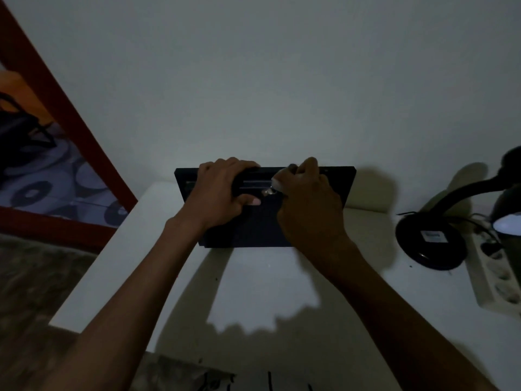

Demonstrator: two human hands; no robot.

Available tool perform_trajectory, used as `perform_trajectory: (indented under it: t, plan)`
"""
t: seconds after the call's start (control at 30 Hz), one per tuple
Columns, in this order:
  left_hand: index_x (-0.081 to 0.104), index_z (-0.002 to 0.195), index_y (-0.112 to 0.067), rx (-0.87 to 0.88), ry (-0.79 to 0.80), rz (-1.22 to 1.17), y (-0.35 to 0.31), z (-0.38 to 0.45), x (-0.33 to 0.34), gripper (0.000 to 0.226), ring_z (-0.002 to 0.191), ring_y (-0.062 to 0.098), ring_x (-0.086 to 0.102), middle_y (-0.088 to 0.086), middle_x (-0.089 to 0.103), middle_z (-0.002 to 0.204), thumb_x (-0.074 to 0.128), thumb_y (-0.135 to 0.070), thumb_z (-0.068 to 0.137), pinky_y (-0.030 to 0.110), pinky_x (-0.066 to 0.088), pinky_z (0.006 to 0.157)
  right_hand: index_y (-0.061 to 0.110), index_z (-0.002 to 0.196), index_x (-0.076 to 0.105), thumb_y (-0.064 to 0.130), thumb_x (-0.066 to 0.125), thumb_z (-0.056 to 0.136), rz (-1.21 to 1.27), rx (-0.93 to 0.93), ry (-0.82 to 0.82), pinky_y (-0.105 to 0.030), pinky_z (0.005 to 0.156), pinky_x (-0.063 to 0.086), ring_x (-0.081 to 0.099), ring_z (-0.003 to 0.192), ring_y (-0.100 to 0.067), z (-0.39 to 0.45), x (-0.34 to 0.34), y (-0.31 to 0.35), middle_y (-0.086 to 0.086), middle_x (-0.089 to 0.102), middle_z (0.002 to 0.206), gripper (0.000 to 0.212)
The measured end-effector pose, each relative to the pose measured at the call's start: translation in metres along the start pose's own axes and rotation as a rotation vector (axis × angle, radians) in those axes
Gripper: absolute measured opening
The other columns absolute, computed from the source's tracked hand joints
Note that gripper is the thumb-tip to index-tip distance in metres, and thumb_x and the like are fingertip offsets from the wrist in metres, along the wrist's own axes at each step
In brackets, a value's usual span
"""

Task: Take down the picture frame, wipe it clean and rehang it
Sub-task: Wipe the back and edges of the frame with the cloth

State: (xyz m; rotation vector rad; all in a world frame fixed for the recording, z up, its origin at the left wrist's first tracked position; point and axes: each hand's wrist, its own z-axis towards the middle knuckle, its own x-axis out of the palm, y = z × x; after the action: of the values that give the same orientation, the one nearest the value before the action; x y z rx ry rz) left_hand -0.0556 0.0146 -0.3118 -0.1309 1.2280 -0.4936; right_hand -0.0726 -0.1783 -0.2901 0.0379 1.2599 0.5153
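Observation:
A dark picture frame (342,180) stands tilted on the white table (265,289), its back towards me and its top edge near the wall. My left hand (222,193) grips the frame's top edge left of centre, thumb on the back panel. My right hand (307,201) is curled over the top edge at the centre and pinches something small and pale by a shiny metal hanger (266,192) on the back; what it is I cannot make out. My hands hide the middle of the frame.
A black desk lamp (431,241) stands on the table at the right, its lit head at the frame's edge. A white power strip (492,275) lies beside it. A red-framed mirror (93,153) leans at the left. The grey wall (253,80) rises behind.

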Motion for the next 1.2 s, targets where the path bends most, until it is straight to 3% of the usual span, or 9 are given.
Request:
perform_trajectory:
  t: [0.4, 0.6, 0.8, 0.9, 1.03, 1.2]
  plan:
    - [0.055, 0.125, -0.034, 0.002, -0.024, -0.01, 0.007, 0.007, 0.005, 0.06, 0.106, 0.011, 0.052, -0.013, 0.06, 0.115, 0.08, -0.045, 0.072, 0.029, 0.019, 0.094, 0.022, 0.127, 0.056, 0.021, 0.058, 0.09, -0.147, 0.126, 0.114, -0.03, 0.065, 0.036, 0.057, 0.092, -0.027, 0.007, -0.006, 0.008, -0.014, 0.036, 0.136, 0.037]
    - [0.055, 0.124, -0.033, 0.001, -0.014, -0.039, 0.006, 0.006, 0.005, 0.059, 0.106, 0.011, 0.052, -0.015, 0.058, 0.112, 0.08, -0.045, 0.073, 0.031, 0.02, 0.097, 0.027, 0.13, 0.058, 0.018, 0.06, 0.087, -0.074, 0.169, 0.116, -0.028, 0.071, 0.044, 0.059, 0.093, -0.026, 0.004, -0.015, -0.013, -0.01, 0.036, 0.134, 0.044]
    - [0.056, 0.125, -0.031, -0.016, -0.01, -0.036, 0.003, 0.004, 0.002, 0.06, 0.108, 0.011, 0.053, -0.018, 0.056, 0.11, 0.082, -0.043, 0.072, 0.034, 0.021, 0.101, 0.03, 0.129, 0.059, 0.016, 0.06, 0.087, -0.037, 0.264, 0.097, -0.026, 0.073, 0.039, 0.055, 0.086, -0.02, -0.003, -0.03, -0.043, -0.008, 0.037, 0.135, 0.044]
    - [0.056, 0.127, -0.03, -0.045, 0.013, -0.016, -0.003, 0.005, 0.0, 0.063, 0.109, 0.014, 0.054, -0.017, 0.056, 0.11, 0.083, -0.041, 0.071, 0.036, 0.024, 0.105, 0.022, 0.124, 0.06, 0.016, 0.059, 0.088, -0.001, 0.262, 0.088, -0.029, 0.075, 0.044, 0.059, 0.09, -0.026, -0.002, -0.031, -0.038, -0.011, 0.037, 0.136, 0.036]
    - [0.056, 0.126, -0.027, -0.076, 0.034, 0.01, -0.01, 0.005, -0.003, 0.065, 0.109, 0.016, 0.057, -0.008, 0.062, 0.116, 0.085, -0.037, 0.07, 0.049, 0.03, 0.111, 0.023, 0.126, 0.059, 0.015, 0.068, 0.083, 0.164, 0.146, 0.079, -0.028, 0.076, 0.048, 0.059, 0.09, -0.023, -0.007, -0.019, -0.009, -0.01, 0.039, 0.132, 0.044]
    - [0.058, 0.126, -0.025, -0.091, 0.042, 0.028, -0.012, 0.006, -0.003, 0.064, 0.107, 0.018, 0.057, -0.008, 0.062, 0.114, 0.086, -0.034, 0.07, 0.053, 0.03, 0.11, 0.015, 0.126, 0.056, 0.017, 0.069, 0.089, 0.121, 0.144, 0.048, -0.031, 0.086, 0.048, 0.055, 0.107, -0.029, -0.004, -0.007, 0.0, -0.014, 0.035, 0.136, 0.039]
